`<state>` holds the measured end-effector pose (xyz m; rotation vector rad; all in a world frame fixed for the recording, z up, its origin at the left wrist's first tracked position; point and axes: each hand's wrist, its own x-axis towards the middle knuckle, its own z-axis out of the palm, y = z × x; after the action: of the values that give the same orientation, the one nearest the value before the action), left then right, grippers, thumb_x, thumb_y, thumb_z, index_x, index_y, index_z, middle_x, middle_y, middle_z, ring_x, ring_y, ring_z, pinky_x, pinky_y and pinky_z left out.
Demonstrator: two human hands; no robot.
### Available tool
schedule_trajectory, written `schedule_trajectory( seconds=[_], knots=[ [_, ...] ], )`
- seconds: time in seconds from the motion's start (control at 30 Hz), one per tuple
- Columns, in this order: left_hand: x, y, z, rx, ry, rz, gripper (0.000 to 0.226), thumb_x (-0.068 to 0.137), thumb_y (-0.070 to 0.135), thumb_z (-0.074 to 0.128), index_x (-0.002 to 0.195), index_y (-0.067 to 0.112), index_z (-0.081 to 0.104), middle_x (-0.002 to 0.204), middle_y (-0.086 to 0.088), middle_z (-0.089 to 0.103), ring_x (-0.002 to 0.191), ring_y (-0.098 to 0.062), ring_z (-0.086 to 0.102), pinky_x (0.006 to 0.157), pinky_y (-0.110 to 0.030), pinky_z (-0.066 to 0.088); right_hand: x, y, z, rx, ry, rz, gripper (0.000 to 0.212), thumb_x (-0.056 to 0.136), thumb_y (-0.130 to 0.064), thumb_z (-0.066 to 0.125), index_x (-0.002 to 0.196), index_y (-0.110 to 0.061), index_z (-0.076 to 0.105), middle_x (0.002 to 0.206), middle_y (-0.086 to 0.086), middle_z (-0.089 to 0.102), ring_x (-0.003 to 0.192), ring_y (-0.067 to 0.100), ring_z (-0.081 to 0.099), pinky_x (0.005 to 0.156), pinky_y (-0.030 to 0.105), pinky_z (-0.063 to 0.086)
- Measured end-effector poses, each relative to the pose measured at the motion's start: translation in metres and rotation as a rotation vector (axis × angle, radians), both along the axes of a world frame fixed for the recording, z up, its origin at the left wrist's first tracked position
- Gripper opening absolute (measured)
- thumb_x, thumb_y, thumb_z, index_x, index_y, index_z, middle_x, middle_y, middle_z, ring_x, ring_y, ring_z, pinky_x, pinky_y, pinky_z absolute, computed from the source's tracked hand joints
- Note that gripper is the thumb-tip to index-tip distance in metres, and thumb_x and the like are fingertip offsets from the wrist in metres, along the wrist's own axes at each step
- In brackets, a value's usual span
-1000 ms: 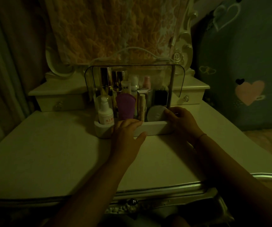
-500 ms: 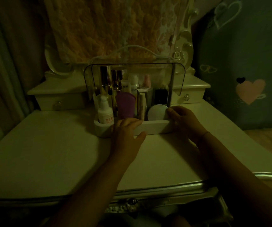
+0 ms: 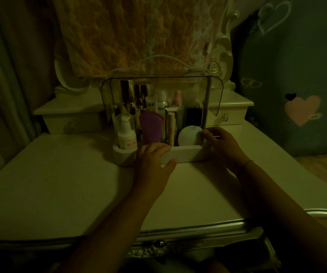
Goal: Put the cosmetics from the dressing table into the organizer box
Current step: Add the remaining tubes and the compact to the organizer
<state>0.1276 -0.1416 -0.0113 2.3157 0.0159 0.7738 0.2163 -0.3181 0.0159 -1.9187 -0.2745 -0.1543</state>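
The left hand (image 3: 152, 164) hides part of the organizer box (image 3: 186, 153) front wall.

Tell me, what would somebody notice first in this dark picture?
The clear-fronted organizer box packed with bottles, standing at the middle of the dressing table. Both hands rest against it: the left hand on its front, the right hand beside a round white compact.

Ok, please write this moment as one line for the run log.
stage: cosmetics in organizer box | left hand: on box front | right hand: at round compact | tabletop: no loose cosmetics seen
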Motion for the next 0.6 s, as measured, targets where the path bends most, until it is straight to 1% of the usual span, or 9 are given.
schedule_trajectory(
  seconds=[0.1, 0.17, 0.2, 0.23, 0.27, 0.33, 0.43, 0.53, 0.6],
  knots=[
    [-0.001, 0.0, 0.001, -0.005, -0.003, -0.007, 0.036, 0.08, 0.028, 0.067, 0.114, 0.018, 0.064, 0.118, 0.004, 0.059, 0.113, -0.019, 0.044, 0.098, -0.029, 0.031, 0.0, 0.001, 0.003, 0.037, -0.012, -0.023, 0.035, 0.093, -0.033, 0.047, 0.116, -0.009, 0.057, 0.107, 0.001, 0.055, 0.099, 0.016, 0.051, 0.074, 0.024, 0.044],
    [-0.004, 0.0, 0.004, -0.018, -0.041, -0.002, 0.034, 0.08, 0.026, 0.068, 0.112, 0.017, 0.065, 0.115, 0.005, 0.06, 0.111, -0.018, 0.047, 0.095, -0.027, 0.032, -0.001, 0.001, 0.005, 0.096, -0.031, -0.032, 0.025, 0.093, -0.033, 0.046, 0.105, -0.017, 0.061, 0.098, -0.005, 0.057, 0.092, 0.011, 0.052, 0.073, 0.023, 0.042],
    [-0.006, 0.0, 0.006, -0.041, -0.069, 0.004, 0.033, 0.079, 0.024, 0.068, 0.111, 0.017, 0.065, 0.112, 0.008, 0.058, 0.109, -0.017, 0.048, 0.093, -0.026, 0.032, -0.001, 0.001, 0.005, 0.126, -0.038, -0.034, 0.017, 0.094, -0.033, 0.045, 0.095, -0.025, 0.06, 0.092, -0.01, 0.057, 0.087, 0.007, 0.053, 0.071, 0.021, 0.041],
    [-0.009, 0.0, 0.01, -0.071, -0.1, 0.012, 0.032, 0.079, 0.023, 0.068, 0.11, 0.017, 0.066, 0.109, 0.011, 0.055, 0.108, -0.014, 0.048, 0.092, -0.025, 0.032, -0.003, 0.002, 0.007, 0.145, -0.049, -0.036, 0.015, 0.095, -0.032, 0.044, 0.089, -0.03, 0.058, 0.088, -0.014, 0.055, 0.084, 0.003, 0.052, 0.069, 0.019, 0.04],
    [-0.012, 0.0, 0.014, -0.099, -0.135, 0.02, 0.031, 0.079, 0.022, 0.069, 0.109, 0.017, 0.066, 0.108, 0.013, 0.052, 0.107, -0.011, 0.047, 0.091, -0.024, 0.033, -0.004, 0.002, 0.009, 0.16, -0.062, -0.036, 0.015, 0.095, -0.032, 0.043, 0.089, -0.03, 0.056, 0.087, -0.016, 0.054, 0.083, 0.0, 0.051, 0.069, 0.017, 0.039],
    [-0.017, 0.002, 0.024, -0.132, -0.201, 0.038, 0.032, 0.079, 0.022, 0.069, 0.11, 0.017, 0.065, 0.11, 0.011, 0.053, 0.107, -0.006, 0.045, 0.09, -0.022, 0.035, -0.006, 0.002, 0.016, 0.183, -0.09, -0.034, 0.014, 0.095, -0.033, 0.042, 0.099, -0.026, 0.054, 0.09, -0.017, 0.054, 0.088, 0.001, 0.051, 0.071, 0.016, 0.038],
    [-0.026, 0.016, 0.041, -0.179, -0.343, 0.03, 0.034, 0.08, 0.024, 0.069, 0.112, 0.022, 0.062, 0.114, 0.006, 0.055, 0.109, -0.008, 0.05, 0.09, -0.024, 0.043, -0.008, 0.0, 0.028, 0.232, -0.116, 0.027, 0.02, 0.094, -0.034, 0.044, 0.112, -0.028, 0.051, 0.103, -0.017, 0.054, 0.099, 0.0, 0.051, 0.077, 0.014, 0.038],
    [-0.034, 0.043, 0.061, -0.303, -0.477, 0.101, 0.035, 0.081, 0.039, 0.061, 0.115, 0.037, 0.054, 0.121, 0.003, 0.056, 0.109, -0.007, 0.054, 0.086, -0.02, 0.047, -0.013, -0.003, 0.035, 0.29, -0.073, 0.113, 0.041, 0.09, -0.039, 0.049, 0.13, -0.03, 0.042, 0.124, -0.014, 0.049, 0.115, 0.005, 0.045, 0.083, 0.017, 0.036],
    [-0.031, 0.064, 0.074, -0.407, -0.545, 0.184, 0.037, 0.083, 0.041, 0.056, 0.12, 0.038, 0.049, 0.128, -0.002, 0.053, 0.111, -0.004, 0.052, 0.087, -0.011, 0.044, -0.016, -0.005, 0.041, 0.304, -0.053, 0.125, 0.058, 0.086, -0.045, 0.052, 0.139, -0.033, 0.032, 0.138, -0.009, 0.042, 0.123, 0.008, 0.039, 0.085, 0.022, 0.034]
  ],
)
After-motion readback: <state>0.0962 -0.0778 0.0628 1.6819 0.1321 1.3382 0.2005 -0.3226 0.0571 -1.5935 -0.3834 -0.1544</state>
